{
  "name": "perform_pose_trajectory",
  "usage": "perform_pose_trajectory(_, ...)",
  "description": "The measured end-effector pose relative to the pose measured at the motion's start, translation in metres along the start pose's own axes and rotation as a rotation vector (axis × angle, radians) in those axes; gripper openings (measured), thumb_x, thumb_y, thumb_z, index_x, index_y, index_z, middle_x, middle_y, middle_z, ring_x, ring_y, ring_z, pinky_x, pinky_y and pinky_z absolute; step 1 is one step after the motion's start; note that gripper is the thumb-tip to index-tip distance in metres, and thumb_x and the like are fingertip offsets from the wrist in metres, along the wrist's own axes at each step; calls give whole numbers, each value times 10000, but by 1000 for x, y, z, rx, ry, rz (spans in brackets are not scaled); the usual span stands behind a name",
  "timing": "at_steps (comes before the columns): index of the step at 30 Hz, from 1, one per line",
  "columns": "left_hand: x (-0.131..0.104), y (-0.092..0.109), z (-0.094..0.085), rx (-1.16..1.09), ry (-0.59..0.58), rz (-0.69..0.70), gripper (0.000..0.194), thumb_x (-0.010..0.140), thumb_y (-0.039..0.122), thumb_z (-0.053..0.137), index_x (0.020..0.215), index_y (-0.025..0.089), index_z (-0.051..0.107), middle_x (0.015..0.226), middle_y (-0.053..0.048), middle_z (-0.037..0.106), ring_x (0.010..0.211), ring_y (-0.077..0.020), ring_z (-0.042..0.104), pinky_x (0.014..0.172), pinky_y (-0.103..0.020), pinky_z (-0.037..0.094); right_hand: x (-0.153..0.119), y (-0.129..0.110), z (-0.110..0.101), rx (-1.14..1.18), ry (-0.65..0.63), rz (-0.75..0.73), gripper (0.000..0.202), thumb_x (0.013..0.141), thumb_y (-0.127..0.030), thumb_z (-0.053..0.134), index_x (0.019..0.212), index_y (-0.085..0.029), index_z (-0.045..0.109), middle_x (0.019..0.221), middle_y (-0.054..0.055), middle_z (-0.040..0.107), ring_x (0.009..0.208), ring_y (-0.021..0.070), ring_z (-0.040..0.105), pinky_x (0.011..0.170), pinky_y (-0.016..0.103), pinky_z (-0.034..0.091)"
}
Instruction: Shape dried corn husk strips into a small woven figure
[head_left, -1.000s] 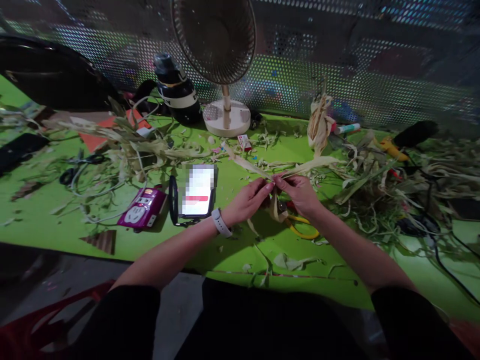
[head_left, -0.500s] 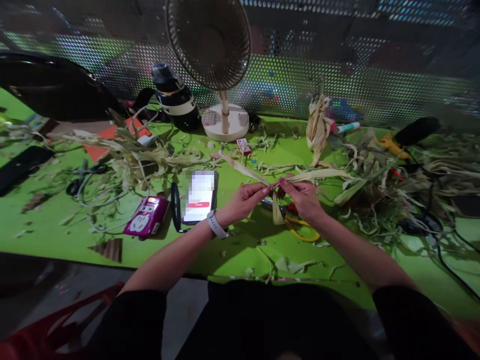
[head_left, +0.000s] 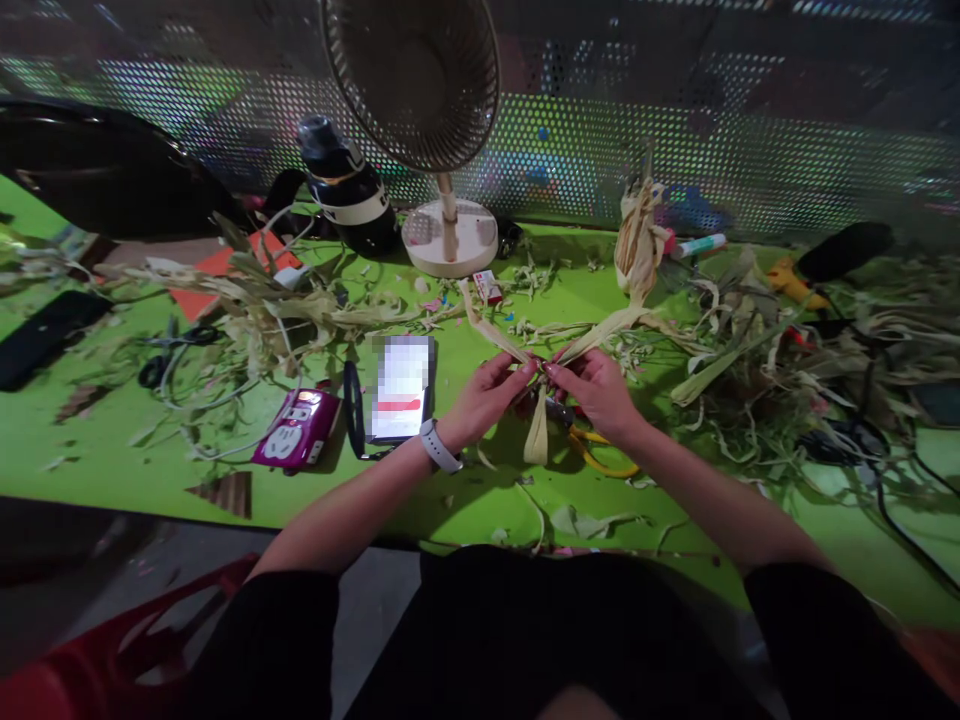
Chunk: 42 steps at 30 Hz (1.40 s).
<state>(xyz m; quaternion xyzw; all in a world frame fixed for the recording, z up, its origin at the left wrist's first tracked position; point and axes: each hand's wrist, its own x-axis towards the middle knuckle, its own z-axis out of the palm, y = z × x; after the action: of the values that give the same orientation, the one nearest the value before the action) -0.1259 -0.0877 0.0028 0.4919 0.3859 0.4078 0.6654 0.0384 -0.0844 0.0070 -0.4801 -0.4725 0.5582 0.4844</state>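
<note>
Pale dried husk strips [head_left: 536,440] meet at a point between my two hands, with ends fanning out to the upper left, upper right and downward. My left hand [head_left: 491,398] pinches the strips from the left, thumb and fingers pressed together. On the other side, my right hand [head_left: 592,392] grips them close by, its thumb nearly touching the left one. Under the hands lie scissors with yellow handles [head_left: 600,465], their blades partly covered. A husk figure [head_left: 637,240] rests on the green table [head_left: 465,510] behind my right hand.
A phone [head_left: 403,390] and a purple power socket [head_left: 296,430] lie left of my hands. Farther back are a fan [head_left: 450,240], a black bottle [head_left: 351,195] and a marker [head_left: 701,245]. Husk heaps [head_left: 750,380] and cables flank both sides.
The hands have drawn slightly lower and closer together. The hanging strip now points down and left, and the upper strips have shifted into a steeper V shape.
</note>
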Motion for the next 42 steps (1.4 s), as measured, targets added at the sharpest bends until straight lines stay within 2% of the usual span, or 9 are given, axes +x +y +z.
perform_pose_trajectory(6,1,6,0,-86,14,-70,403,710,498,732,868,155,592,613,36,600,424,-53,487,401,-182,321,-1,-4,-4,-157,-101,-50,292,741,-453,677,860,-206,576,749,-1,610,666,138,559,614,280,478)
perform_pose_trajectory(12,1,4,2,-219,110,-63,302,690,382,757,763,147,583,577,53,535,451,-35,410,426,-177,292,-7,-7,-4,-394,-365,-25,200,833,-379,551,787,-186,572,697,-23,542,635,112,462,596,250,378)
perform_pose_trajectory(16,1,1,3,-195,106,-67,221,712,331,700,758,148,587,571,50,520,470,-40,389,442,-179,273,-7,-1,0,-300,-340,0,172,801,-362,553,790,-190,561,699,-27,535,620,109,455,583,243,371)
perform_pose_trajectory(21,3,-1,4,-246,146,-111,170,690,275,646,796,164,571,622,48,544,508,-57,449,468,-183,315,-5,6,-3,-375,-273,-110,140,815,-326,560,784,-190,566,719,-14,557,674,123,491,657,256,399)
perform_pose_trajectory(27,3,-1,6,-145,170,-113,421,747,539,646,638,167,482,511,57,429,449,-60,382,437,-215,277,-6,3,-5,-541,-293,-166,115,814,-294,558,751,-199,537,649,-32,517,623,119,457,621,250,377)
perform_pose_trajectory(31,2,-2,6,-16,118,-112,488,710,592,682,610,163,470,496,69,386,442,-46,323,426,-220,199,-7,2,-3,-547,-310,-163,106,812,-284,548,753,-198,533,648,-30,513,624,120,457,620,252,378)
perform_pose_trajectory(34,2,-2,6,-75,97,-136,497,687,592,700,601,160,469,492,73,372,447,-42,302,429,-214,184,-7,4,-3,-492,-301,-126,120,810,-308,560,773,-195,545,652,-31,516,623,119,460,612,251,379)
perform_pose_trajectory(38,2,-1,8,-213,95,-136,445,639,526,765,666,153,524,558,65,426,503,-45,355,464,-191,262,-5,9,-4,-390,-315,-77,151,809,-340,573,784,-193,552,662,-26,552,620,116,486,613,254,396)
perform_pose_trajectory(42,3,-3,8,-181,86,-120,400,677,511,741,722,158,559,617,50,481,559,-61,405,518,-196,336,-4,5,-6,-308,-341,-12,170,780,-354,608,769,-194,550,656,-23,581,608,117,512,602,254,415)
